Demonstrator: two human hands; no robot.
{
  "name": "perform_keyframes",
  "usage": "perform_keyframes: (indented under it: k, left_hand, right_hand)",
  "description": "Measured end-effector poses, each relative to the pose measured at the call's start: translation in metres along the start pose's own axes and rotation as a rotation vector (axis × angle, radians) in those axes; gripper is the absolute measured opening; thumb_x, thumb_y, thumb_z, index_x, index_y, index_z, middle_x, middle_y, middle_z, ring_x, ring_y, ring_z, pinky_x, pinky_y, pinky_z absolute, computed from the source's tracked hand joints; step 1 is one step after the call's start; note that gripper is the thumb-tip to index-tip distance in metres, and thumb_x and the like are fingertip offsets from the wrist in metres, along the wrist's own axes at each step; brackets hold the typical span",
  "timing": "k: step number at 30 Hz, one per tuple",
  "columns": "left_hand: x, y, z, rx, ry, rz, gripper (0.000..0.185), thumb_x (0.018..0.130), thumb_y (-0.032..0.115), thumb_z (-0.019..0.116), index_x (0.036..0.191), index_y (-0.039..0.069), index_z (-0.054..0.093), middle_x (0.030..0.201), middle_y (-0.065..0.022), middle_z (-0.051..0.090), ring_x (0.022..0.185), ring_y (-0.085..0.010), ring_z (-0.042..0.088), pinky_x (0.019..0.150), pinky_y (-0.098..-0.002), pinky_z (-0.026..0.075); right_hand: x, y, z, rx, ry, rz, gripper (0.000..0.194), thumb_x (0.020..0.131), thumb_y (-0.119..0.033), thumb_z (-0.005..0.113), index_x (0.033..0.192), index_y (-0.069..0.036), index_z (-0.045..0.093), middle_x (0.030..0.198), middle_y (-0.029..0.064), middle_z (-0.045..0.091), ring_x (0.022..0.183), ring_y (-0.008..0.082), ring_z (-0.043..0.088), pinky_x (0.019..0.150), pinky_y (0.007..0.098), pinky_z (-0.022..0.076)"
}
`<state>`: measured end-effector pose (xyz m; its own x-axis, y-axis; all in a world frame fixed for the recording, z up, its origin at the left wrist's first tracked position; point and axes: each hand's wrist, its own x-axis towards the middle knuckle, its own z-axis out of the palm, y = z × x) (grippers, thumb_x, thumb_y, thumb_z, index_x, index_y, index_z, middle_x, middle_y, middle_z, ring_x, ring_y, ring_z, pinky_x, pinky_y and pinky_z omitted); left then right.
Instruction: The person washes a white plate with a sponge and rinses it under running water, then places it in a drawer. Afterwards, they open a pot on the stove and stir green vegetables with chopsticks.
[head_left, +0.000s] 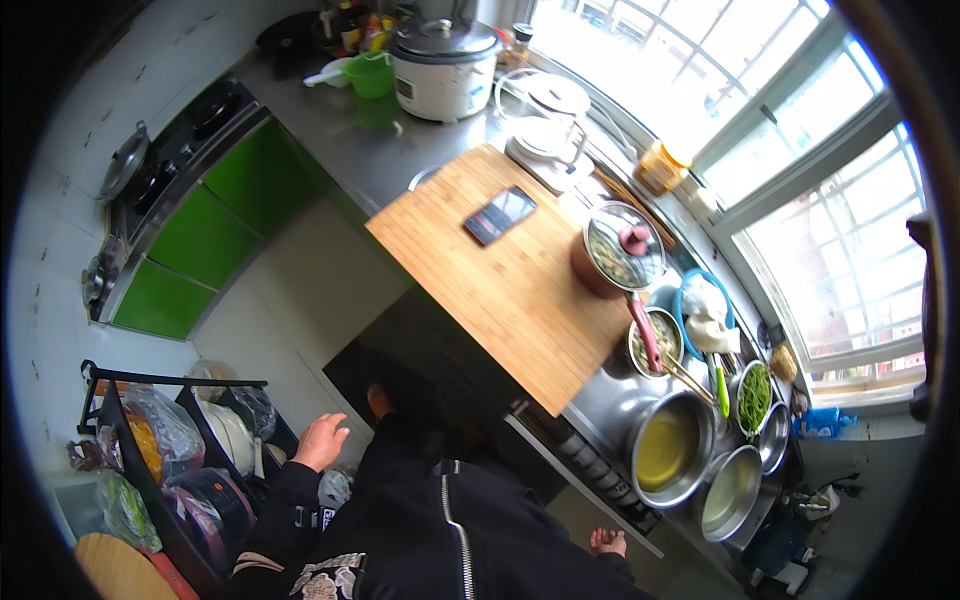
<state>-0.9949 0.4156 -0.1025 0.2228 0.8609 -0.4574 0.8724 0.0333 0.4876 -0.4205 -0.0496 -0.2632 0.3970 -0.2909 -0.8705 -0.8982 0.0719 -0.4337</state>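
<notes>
My left hand (321, 441) hangs empty in front of my body, thumb apart from the fingers, near a black storage rack (172, 480). Low at the right, my right hand (607, 541) is loosely curled beside the counter, with nothing seen in it. Before me a bamboo board (517, 300) lies on the steel counter, jutting past its front edge. A phone (500, 216) rests on the board. At its far right side stands a brown saucepan (592, 266) with a glass lid (609, 238); its red handle (646, 334) reaches over a bowl of chopped food (664, 330) with chopsticks (690, 379).
Metal basins of liquid (667, 450) (729, 495) and a bowl of green vegetables (754, 397) stand along the counter's right end. At the back is a rice cooker (444, 75). A gas stove (176, 150) tops green cabinets (195, 251). An open drawer (585, 472) projects below the counter.
</notes>
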Motion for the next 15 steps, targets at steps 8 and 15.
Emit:
perform_keyframes:
  k: [8,15]
  left_hand:
    - [0.065,-0.100,-0.075,0.044,0.074,0.081,0.035,0.091,0.025,0.061,0.120,0.006,0.063,0.117,-0.0161,0.065,0.109,-0.0363,0.061,0.093,-0.0457,0.049]
    - [0.083,-0.174,-0.145,-0.019,0.148,-0.007,0.035,0.093,0.023,0.057,0.122,0.004,0.061,0.116,-0.0174,0.064,0.110,-0.0357,0.060,0.093,-0.0465,0.048]
  right_hand:
    - [-0.032,0.118,0.070,-0.730,-0.206,-0.010,0.037,0.100,-0.044,0.053,0.095,-0.008,0.060,0.077,0.0052,0.060,0.073,0.0271,0.061,0.073,0.0478,0.0554]
    - [-0.174,0.202,0.268,-1.166,-0.572,-0.110,0.037,0.100,-0.043,0.054,0.100,-0.007,0.061,0.079,0.0043,0.061,0.075,0.0249,0.062,0.073,0.0445,0.0555]
